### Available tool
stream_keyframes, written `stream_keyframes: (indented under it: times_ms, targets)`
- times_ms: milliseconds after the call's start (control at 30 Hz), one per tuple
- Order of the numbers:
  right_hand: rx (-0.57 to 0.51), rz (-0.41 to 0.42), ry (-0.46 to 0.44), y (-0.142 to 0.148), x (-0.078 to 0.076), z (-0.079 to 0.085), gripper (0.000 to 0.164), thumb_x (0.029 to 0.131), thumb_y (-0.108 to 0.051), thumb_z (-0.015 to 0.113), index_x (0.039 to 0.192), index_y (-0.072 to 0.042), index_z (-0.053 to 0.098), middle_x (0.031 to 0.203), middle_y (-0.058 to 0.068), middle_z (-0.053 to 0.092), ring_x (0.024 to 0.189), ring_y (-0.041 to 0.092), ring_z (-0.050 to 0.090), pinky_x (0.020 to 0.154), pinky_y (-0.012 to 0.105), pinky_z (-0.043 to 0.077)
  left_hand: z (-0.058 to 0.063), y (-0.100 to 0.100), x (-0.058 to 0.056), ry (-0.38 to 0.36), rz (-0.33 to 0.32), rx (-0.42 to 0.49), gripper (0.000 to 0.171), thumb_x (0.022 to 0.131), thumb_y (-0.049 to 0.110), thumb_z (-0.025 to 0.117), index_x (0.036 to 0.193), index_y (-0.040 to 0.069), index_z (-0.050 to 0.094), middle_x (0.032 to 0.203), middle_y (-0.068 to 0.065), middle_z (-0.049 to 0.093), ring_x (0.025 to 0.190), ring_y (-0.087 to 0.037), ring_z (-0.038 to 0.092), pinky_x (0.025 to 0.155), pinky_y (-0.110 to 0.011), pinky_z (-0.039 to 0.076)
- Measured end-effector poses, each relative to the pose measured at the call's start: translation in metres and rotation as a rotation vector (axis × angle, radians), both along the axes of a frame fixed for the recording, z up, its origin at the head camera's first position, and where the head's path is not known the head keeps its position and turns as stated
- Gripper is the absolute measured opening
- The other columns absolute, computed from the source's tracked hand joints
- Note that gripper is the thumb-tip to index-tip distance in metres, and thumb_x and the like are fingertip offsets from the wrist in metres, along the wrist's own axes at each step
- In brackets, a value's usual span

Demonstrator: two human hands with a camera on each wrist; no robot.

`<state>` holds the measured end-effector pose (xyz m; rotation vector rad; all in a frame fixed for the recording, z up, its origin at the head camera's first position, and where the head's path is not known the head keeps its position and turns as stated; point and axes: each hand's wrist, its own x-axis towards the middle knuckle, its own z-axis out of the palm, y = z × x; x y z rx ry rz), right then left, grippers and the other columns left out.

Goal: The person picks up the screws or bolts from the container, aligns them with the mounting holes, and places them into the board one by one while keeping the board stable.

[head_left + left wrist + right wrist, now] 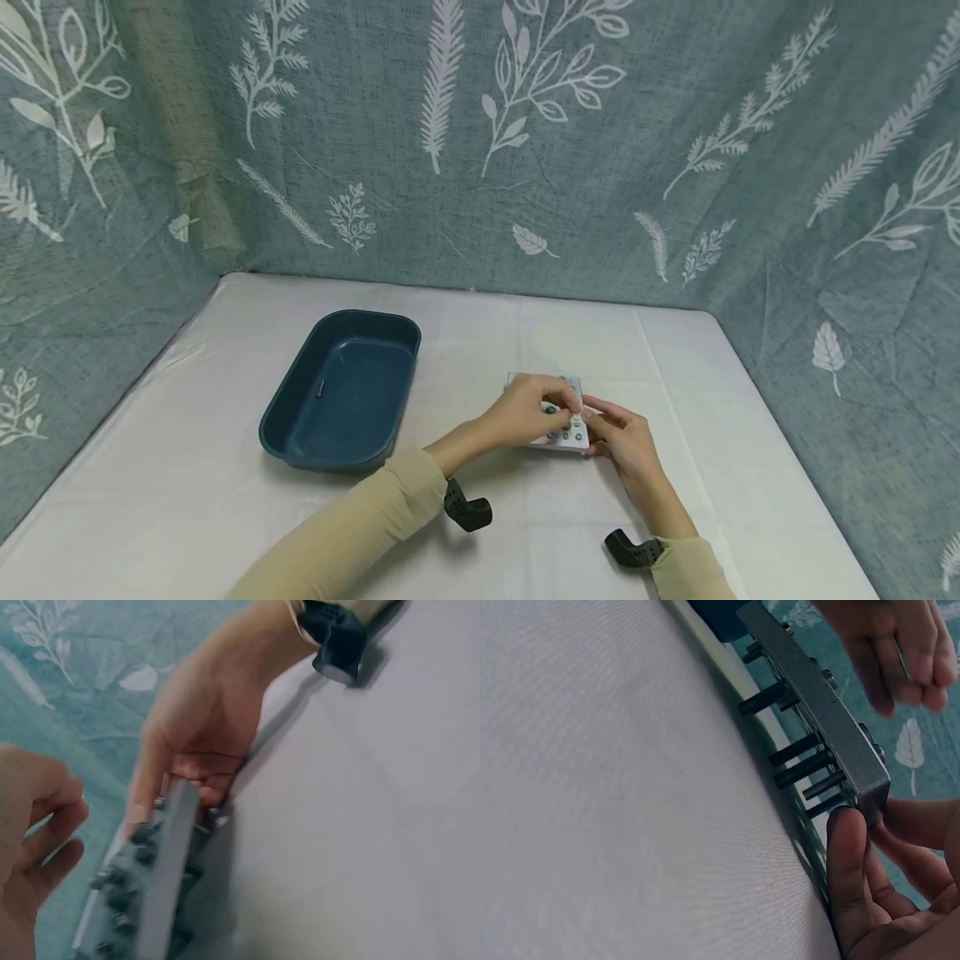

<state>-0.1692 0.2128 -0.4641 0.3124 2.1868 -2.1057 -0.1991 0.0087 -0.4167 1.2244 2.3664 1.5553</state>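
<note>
A thick grey metal plate with several bolts through it stands raised over the table. Several threaded bolt shanks stick out below it in the right wrist view. My right hand grips the plate's right end, thumb and fingers at its edge. Over the plate's top face, my left hand bends its fingers and thumb together. The right wrist view shows those left fingers apart from the plate. Whether something small lies between the left fingertips is hidden.
A dark blue tray stands on the white-covered table to the left, with one small pin-like metal piece inside. Green leaf-patterned cloth hangs around the back and sides. Black wrist mounts sit on both arms.
</note>
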Motion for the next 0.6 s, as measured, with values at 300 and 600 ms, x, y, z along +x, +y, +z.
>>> stream_keyframes:
  times_ms: [300, 600]
  targets:
    - [-0.021, -0.031, -0.022, -0.001, 0.001, 0.002, 0.038, 0.094, -0.008, 0.068, 0.130, -0.001, 0.062, 0.097, 0.012, 0.069, 0.071, 0.017, 0.064, 0.055, 0.025, 0.054, 0.033, -0.071, 0.008, 0.095, 0.203, -0.039, 0.014, 0.092, 0.003, 0.064, 0.102, 0.007, 0.072, 0.103, -0.001, 0.070, 0.095, -0.012, 0.063, 0.088, -0.036, 0.051]
    - [-0.020, -0.030, -0.037, -0.003, 0.000, 0.001, 0.037, 0.093, -0.009, 0.068, 0.130, -0.002, 0.063, 0.098, 0.012, 0.070, 0.071, 0.018, 0.064, 0.056, 0.026, 0.055, 0.036, -0.181, 0.000, -0.046, 0.409, -0.179, 0.019, 0.096, 0.007, 0.062, 0.115, 0.006, 0.068, 0.114, -0.007, 0.064, 0.106, -0.025, 0.059, 0.092, -0.049, 0.048]
